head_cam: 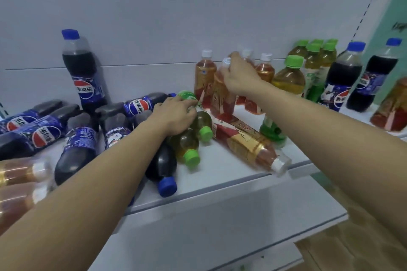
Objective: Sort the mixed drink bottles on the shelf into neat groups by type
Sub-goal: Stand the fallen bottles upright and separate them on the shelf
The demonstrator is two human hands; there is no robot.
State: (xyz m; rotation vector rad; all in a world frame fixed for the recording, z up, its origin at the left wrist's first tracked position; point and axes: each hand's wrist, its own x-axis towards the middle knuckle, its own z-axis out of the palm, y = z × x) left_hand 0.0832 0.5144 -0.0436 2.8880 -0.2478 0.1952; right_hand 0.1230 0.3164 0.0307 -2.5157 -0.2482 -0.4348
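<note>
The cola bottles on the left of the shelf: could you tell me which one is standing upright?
Only the cola bottle at the back, against the wall, stands upright with its blue cap on top. The other cola bottles around it on the left lie on their sides.

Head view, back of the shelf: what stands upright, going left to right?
Lone cola bottle → red tea bottles, one gripped by the right hand → green tea bottles → two cola bottles.

Shop, likely: white metal display shelf (pixel 220 182) stocked with many identical cola bottles (pixel 82 72) and tea bottles (pixel 312 66), slotted upright (pixel 365 9) behind the shelf's right end
</note>
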